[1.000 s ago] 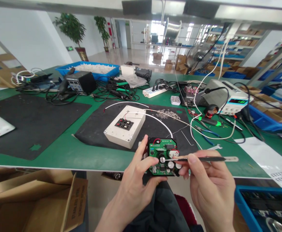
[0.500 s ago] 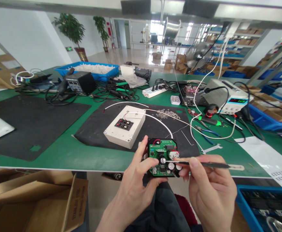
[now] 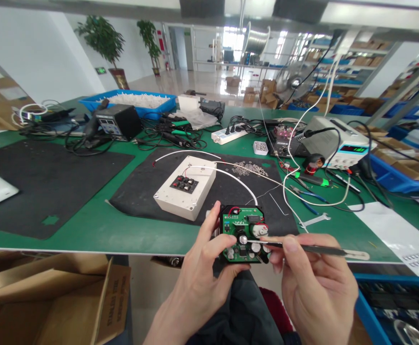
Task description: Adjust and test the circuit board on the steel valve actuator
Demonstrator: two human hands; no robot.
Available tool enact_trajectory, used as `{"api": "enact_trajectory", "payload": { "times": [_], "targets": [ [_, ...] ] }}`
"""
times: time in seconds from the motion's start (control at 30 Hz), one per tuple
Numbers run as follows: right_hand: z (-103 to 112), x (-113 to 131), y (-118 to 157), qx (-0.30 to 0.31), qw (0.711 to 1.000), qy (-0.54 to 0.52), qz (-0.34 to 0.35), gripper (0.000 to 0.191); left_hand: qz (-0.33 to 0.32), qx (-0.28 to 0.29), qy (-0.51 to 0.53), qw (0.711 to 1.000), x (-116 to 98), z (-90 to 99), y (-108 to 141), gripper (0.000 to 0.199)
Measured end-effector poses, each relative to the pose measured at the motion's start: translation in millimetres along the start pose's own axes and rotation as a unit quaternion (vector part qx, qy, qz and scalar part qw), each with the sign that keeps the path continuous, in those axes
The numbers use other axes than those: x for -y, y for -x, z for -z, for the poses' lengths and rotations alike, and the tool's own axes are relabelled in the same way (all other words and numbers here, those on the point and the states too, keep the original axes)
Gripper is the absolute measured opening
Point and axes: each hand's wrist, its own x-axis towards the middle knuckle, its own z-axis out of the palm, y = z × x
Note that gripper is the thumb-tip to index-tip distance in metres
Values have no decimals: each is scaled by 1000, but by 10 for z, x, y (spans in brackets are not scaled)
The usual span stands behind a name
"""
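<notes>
A green circuit board [image 3: 247, 225] in a dark housing is gripped by my left hand [image 3: 205, 263] at the bench's front edge. My right hand [image 3: 313, 282] pinches slim metal tweezers [image 3: 324, 249], whose tip reaches a round silver-topped component near the board's middle. A white cable runs from the top of the board toward a beige box [image 3: 186, 203]. That box lies on the black mat [image 3: 137, 191] and carries a small black terminal block [image 3: 184, 184].
Small rings [image 3: 249, 169] lie scattered on the mat. At right are blue-handled pliers [image 3: 308, 194], a wrench [image 3: 315, 220], a power supply [image 3: 339, 143] and a white sheet [image 3: 392, 235]. A cardboard box [image 3: 51, 306] stands below at left.
My right hand and the tweezers have shifted slightly right and down. The board has barely moved, and my left hand keeps its hold.
</notes>
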Motion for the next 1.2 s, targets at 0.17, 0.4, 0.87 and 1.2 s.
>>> {"api": "enact_trajectory", "payload": {
  "times": [0.17, 0.4, 0.87, 1.2],
  "targets": [
    [-15, 7, -24, -1, 1000, -3, -1, 16, -3, 1, -4, 1000, 4, 1, -7, 55],
    [-18, 19, -37, -8, 1000, 14, -2, 20, -1, 4, -3, 1000, -7, 10, 2, 55],
    [-13, 37, -39, 3, 1000, 10, -13, 19, -1, 8, -5, 1000, 4, 5, 7, 55],
    [-30, 67, -54, -2, 1000, 21, -14, 22, -17, 4, -17, 1000, -5, 12, -7, 52]
  ]
}}
